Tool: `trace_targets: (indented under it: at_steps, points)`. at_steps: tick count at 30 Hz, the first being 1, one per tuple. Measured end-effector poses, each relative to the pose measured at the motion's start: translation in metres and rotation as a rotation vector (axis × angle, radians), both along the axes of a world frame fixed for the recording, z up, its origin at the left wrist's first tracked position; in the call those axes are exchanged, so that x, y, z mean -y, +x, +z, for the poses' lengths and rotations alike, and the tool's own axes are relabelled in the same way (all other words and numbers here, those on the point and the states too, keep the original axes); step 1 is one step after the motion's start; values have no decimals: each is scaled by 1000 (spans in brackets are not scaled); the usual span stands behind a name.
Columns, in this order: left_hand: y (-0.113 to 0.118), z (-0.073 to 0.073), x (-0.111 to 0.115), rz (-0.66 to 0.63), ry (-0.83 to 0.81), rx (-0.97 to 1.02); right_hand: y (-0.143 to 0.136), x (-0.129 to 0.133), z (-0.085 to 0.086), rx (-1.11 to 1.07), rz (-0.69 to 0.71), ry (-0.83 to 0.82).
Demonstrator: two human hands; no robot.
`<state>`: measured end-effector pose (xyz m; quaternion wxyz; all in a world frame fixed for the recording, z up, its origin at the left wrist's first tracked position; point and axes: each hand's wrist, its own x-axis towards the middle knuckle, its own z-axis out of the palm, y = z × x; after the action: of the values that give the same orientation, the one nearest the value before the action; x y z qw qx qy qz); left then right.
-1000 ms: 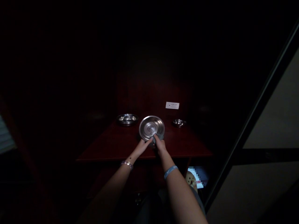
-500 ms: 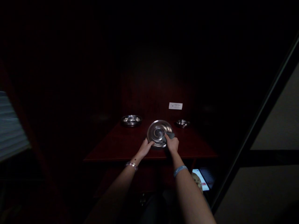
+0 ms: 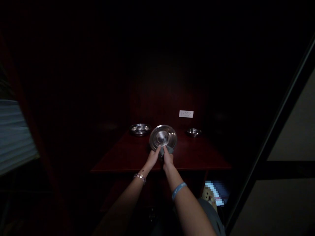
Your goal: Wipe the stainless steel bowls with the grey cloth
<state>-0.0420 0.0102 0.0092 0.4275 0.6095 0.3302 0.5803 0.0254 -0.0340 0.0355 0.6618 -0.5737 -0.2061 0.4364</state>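
Observation:
A round, shiny metal plate (image 3: pixel 161 133) is tilted up above the dark red table. My left hand (image 3: pixel 153 158) grips its lower left rim, thumb on the face. At the plate's lower edge, my right hand (image 3: pixel 168 158) holds a grey cloth (image 3: pixel 169 149) against the metal, its thumb close beside the left thumb. The fingers behind the plate are hidden. Further back on the left stands a metal dish (image 3: pixel 140 128), and a smaller metal bowl (image 3: pixel 194 132) stands on the right.
The dark red table (image 3: pixel 130 160) has its front edge just below my hands. A white socket panel (image 3: pixel 186 113) is on the back wall. At the lower right, a partly blurred bright screen (image 3: pixel 214 191) shows below table height.
My right hand has moved left with the cloth, from the plate's right side to its lower edge beside my left hand. The plate has shifted slightly left.

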Motion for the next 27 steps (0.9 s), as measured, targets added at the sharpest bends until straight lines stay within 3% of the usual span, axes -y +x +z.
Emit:
trace_targets:
  at_steps: [3, 7, 12, 18, 23, 27]
  points:
    - [-2, 0, -2, 56, -51, -9, 6, -2, -1, 25, 11, -33]
    - [-2, 4, 3, 82, -74, -25, 31, -6, -2, 188, -17, 45]
    - [1, 6, 3, 81, -69, -33, 67, -5, 3, 568, -29, -127]
    - [-1, -4, -4, -14, -54, -112, 97, 8, 11, 775, -38, -260]
    - [-2, 4, 5, -79, -16, -58, 101, 12, 17, 794, -43, -262]
    - [1, 12, 13, -135, 32, 25, 95, 6, 14, 643, -133, -232]
